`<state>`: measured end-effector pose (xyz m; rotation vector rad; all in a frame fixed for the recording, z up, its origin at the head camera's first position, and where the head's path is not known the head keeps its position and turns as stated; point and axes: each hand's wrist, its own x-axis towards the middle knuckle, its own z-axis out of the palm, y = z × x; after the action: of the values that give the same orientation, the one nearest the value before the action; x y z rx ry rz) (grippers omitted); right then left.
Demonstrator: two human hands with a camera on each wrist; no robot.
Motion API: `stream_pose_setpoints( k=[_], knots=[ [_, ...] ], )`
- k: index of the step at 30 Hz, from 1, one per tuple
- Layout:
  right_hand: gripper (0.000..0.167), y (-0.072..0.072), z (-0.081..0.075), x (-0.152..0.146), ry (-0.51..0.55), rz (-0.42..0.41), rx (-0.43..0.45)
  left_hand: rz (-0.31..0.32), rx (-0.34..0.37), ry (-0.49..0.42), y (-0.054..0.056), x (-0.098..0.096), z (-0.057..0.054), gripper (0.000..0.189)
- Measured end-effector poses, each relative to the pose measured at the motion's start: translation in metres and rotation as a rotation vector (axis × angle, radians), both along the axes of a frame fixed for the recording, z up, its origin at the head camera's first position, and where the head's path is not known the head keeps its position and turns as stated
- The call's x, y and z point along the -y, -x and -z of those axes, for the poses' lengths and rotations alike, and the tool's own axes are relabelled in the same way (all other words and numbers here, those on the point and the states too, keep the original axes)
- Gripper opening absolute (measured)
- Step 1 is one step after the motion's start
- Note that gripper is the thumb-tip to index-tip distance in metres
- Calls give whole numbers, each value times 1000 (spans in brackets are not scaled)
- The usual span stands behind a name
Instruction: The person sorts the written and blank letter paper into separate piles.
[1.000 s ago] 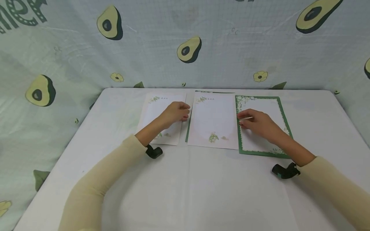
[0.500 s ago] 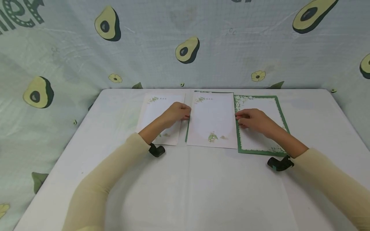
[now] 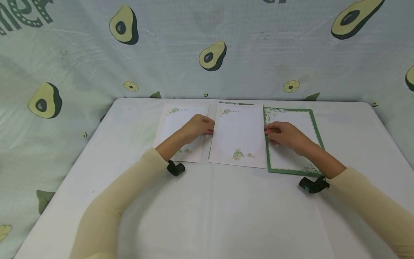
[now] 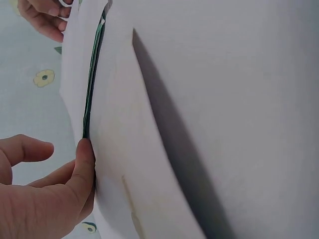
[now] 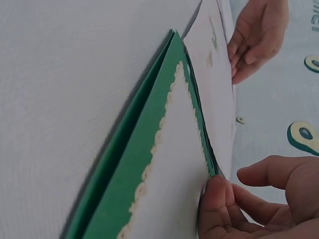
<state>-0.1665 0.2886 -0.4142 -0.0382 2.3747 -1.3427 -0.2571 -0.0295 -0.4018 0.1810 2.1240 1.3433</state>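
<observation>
Between my two hands lies a pale sheet of paper with small leaf prints, over a green-edged sheet whose rim peeks out at the left and top. My left hand touches its left edge with the fingertips, the thumb held apart in the left wrist view. At the sheet's right edge are the fingertips of my right hand, its thumb also held apart. This hand reaches over a green-bordered sheet. Under my left wrist lies another pale leaf-printed sheet.
A white-covered table carries the papers near its far edge. Behind it hangs a pale curtain printed with avocados. Dark wrist cameras jut out below both wrists, low over the table.
My left fingers have moved slightly right to the middle sheet's left edge, and the right fingers have closed in on its other edge. The green strip on the sheet's left is narrower.
</observation>
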Motion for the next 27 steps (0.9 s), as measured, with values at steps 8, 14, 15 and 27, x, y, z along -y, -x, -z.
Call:
stream_pose_setpoints(
  k=[8,14,15,27],
  knots=[
    [43,-5,5,3,-40,2,-91,1,24,-20,0,3,6,43],
    [42,-5,4,3,-42,-5,-142,-30,-4,-73,-3,1,7,40],
    [42,-4,4,3,-39,-7,-148,-39,-10,-79,-3,1,8,39],
    [45,-7,1,7,-17,38,-196,-110,-118,-153,-6,-4,12,31]
  ],
)
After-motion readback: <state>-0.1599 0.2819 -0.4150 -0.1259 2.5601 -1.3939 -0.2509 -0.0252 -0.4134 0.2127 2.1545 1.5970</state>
